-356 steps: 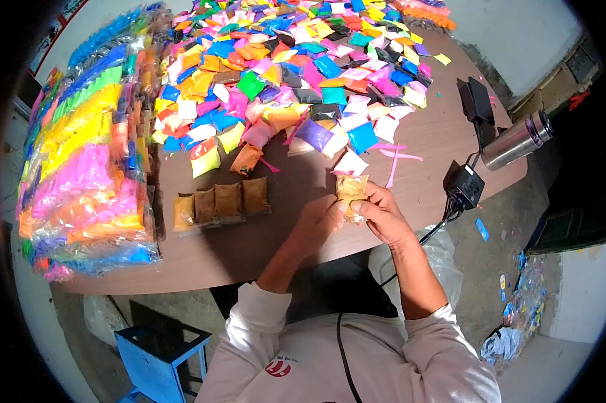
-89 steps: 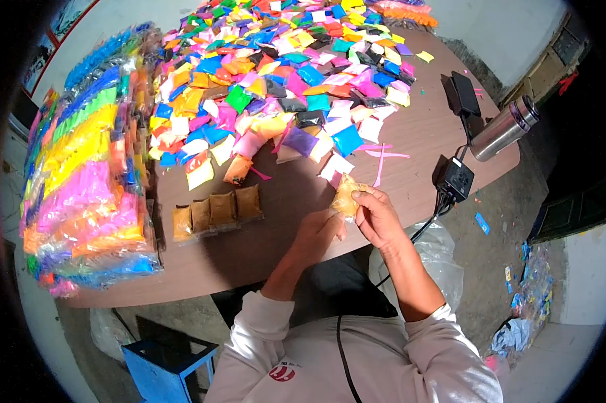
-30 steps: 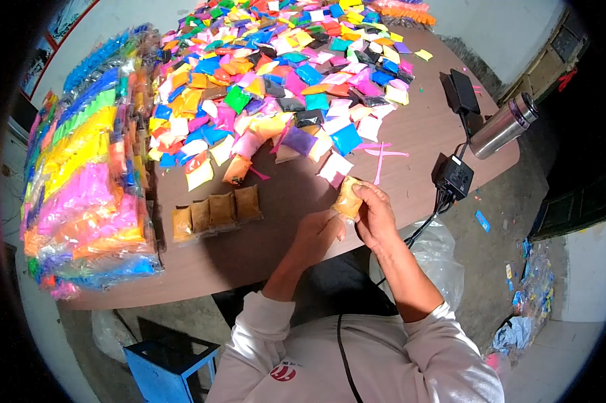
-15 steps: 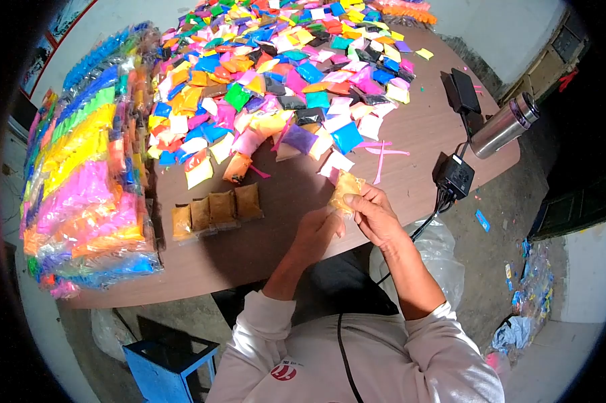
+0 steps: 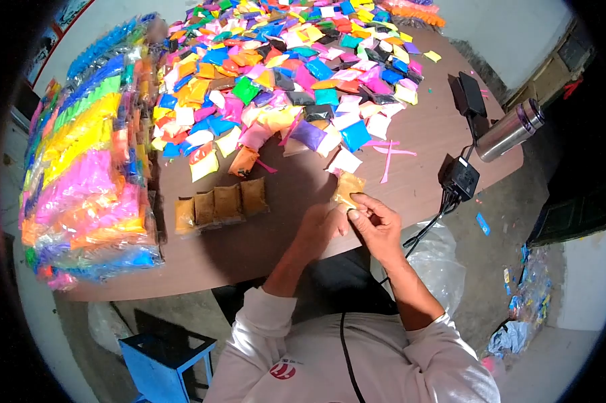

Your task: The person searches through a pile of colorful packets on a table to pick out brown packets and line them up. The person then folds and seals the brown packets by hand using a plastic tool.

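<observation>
A small clear packet filled with tan-brown material [image 5: 349, 187] is held up just above the table's near edge. My right hand [image 5: 381, 227] pinches its lower right corner between thumb and fingers. Closed at the packet's lower left edge is my left hand [image 5: 319, 229], its fingers partly hidden. To the left, several similar brown packets [image 5: 226, 203] lie side by side in a short row. An orange packet with dark specks [image 5: 243, 162] and a white-pink packet [image 5: 344, 160] rest beyond my hands.
A large heap of coloured packets [image 5: 309, 67] covers the far table. Bagged coloured packets [image 5: 81, 174] are stacked at left. On the right are pink plastic strips [image 5: 389, 156], a black box with cables [image 5: 459, 178], a steel flask [image 5: 511, 131] and a black case [image 5: 470, 94].
My right hand's grip has shifted lower on the packet, baring more of its face. The whole view has shifted slightly; the row of brown packets looks the same.
</observation>
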A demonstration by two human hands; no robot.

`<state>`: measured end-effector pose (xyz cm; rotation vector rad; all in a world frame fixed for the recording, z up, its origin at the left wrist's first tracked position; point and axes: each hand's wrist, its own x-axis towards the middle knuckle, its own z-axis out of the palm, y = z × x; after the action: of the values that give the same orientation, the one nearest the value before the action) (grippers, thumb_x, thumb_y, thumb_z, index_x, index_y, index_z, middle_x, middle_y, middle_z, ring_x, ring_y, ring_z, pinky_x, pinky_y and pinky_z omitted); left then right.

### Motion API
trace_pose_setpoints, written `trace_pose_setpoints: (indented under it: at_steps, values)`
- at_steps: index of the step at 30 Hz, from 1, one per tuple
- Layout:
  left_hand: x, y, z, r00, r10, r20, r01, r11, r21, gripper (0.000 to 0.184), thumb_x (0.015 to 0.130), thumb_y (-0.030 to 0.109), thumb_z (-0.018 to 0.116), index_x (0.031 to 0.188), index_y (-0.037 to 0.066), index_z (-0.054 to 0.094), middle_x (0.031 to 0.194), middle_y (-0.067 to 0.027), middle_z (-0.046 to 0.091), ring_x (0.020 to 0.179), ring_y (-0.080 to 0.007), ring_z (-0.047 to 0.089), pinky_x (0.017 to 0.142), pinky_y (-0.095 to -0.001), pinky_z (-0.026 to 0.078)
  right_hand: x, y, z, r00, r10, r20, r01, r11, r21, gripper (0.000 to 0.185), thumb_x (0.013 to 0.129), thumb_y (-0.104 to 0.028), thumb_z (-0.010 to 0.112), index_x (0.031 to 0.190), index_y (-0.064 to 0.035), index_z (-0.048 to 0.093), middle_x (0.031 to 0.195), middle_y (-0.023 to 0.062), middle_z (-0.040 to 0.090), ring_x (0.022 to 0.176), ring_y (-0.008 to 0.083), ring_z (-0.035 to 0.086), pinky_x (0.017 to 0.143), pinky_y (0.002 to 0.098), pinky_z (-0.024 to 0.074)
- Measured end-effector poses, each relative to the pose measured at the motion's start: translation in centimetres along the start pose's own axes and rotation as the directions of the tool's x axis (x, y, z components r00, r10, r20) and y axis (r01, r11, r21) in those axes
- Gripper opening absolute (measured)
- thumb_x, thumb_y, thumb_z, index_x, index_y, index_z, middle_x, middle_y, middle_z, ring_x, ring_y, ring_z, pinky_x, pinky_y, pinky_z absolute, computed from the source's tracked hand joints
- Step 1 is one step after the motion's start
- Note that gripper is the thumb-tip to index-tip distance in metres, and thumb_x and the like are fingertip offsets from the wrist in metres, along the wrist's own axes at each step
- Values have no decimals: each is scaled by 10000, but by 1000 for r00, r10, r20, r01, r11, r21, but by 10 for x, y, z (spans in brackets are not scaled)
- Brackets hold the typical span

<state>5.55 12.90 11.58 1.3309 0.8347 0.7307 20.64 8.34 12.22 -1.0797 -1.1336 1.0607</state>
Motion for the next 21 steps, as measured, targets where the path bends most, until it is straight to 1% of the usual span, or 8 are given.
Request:
trace_pose_setpoints:
  at_steps: [2, 3, 4, 6, 9, 12, 14, 21]
  values:
    - [-1, 3, 0, 1000, 26, 0, -26, 999, -18, 413, 938, 313, 396, 649, 50, 529, 637, -24, 526, 606, -100, 464, 580, -250, 370, 1, 5, -4, 993, -3, -117, -4, 998, -61, 297, 858, -32, 602, 1139, 53, 557, 857, 55, 601, 723, 109, 561, 662, 249, 467]
    - [-2, 4, 0, 999, 48, 3, -48, 998, -34, 421, 934, 344, 407, 670, 48, 546, 656, -18, 529, 615, -89, 451, 586, -251, 367, 3, -1, -3, 990, 37, -134, -28, 997, 69, 257, 868, -64, 602, 1102, 42, 589, 874, 51, 616, 745, 103, 570, 673, 235, 466]
    - [-1, 1, -1, 999, 50, 1, -49, 998, -35, 421, 934, 344, 407, 670, 48, 546, 656, -18, 529, 615, -89, 451, 586, -251, 367, 5, -2, -5, 991, 36, -132, -28, 997, 68, 257, 868, -64, 602, 1102, 42, 589, 874, 51, 616, 745, 103, 570, 673, 235, 466]
    - [3, -9, -4, 1000, 17, 15, -14, 981, -194, 456, 946, 387, 377, 688, 53, 550, 674, -15, 532, 620, -90, 446, 596, -249, 361, 6, -6, -17, 998, 61, -35, -56, 990, 131, 265, 882, -100, 594, 1111, 35, 586, 884, 62, 626, 769, 104, 582, 685, 225, 466]
    - [6, -12, -3, 997, 77, 21, -67, 957, -283, 467, 953, 414, 364, 733, 51, 559, 690, -6, 527, 615, -84, 439, 587, -239, 355, 7, -21, -26, 993, 86, 86, -101, 975, 199, 244, 850, -41, 553, 1079, 33, 593, 955, 67, 616, 862, 120, 574, 774, 247, 448]
    - [1, -2, -2, 1000, 27, 6, -25, 975, -222, 461, 953, 427, 369, 795, 43, 569, 701, -1, 522, 627, -73, 449, 584, -225, 358, 12, -30, -34, 976, 99, 196, -138, 970, 198, 284, 769, 31, 508, 1040, 30, 596, 1028, 72, 603, 958, 136, 555, 858, 273, 417]
    - [1, 1, -2, 999, 40, 13, -36, 979, -203, 456, 952, 429, 374, 822, 39, 572, 703, 2, 518, 626, -68, 451, 579, -218, 359, 16, -27, -41, 947, 61, 316, -99, 990, 105, 298, 752, 24, 505, 1036, 31, 595, 1018, 73, 609, 957, 141, 559, 851, 279, 421]
    - [4, 10, 1, 995, 88, 38, -82, 987, -140, 389, 944, 390, 438, 885, 34, 584, 708, 20, 508, 613, -49, 444, 562, -208, 359, 33, -46, -48, 816, 38, 577, -112, 989, 92, 336, 734, 12, 485, 1054, 24, 587, 947, 48, 608, 879, 130, 562, 790, 264, 429]
